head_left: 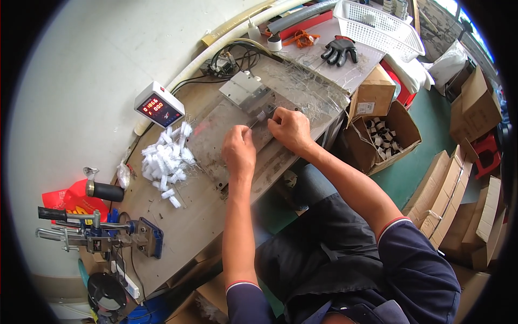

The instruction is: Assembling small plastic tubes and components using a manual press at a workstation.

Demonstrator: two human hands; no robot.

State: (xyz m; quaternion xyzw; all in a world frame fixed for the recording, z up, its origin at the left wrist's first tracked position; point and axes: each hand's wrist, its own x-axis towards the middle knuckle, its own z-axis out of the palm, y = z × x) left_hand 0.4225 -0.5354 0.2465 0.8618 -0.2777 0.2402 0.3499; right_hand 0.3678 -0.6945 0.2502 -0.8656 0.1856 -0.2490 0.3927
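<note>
At the metal fixture block (pixel 243 89) on the bench, both of my hands are closed in a pinch. My left hand (pixel 239 148) grips the thin wire stem of a small bristle brush (pixel 261 115), whose bristled part sits in the gap between the hands, beside the fixture. My right hand (pixel 291 129) has its fingertips close to the brush's other side; what they pinch is hidden. To the left of my left hand lies a pile of white bristle brushes (pixel 167 156) with wire stems, on the bench top.
A digital counter box (pixel 160 105) with red digits stands behind the pile. A lever hand press (pixel 108 232) is at the near left. Wire scraps (pixel 313 89) litter the bench's far right, near a black glove (pixel 340 51) and a white basket (pixel 377 27). Open cardboard boxes (pixel 386 137) stand at right.
</note>
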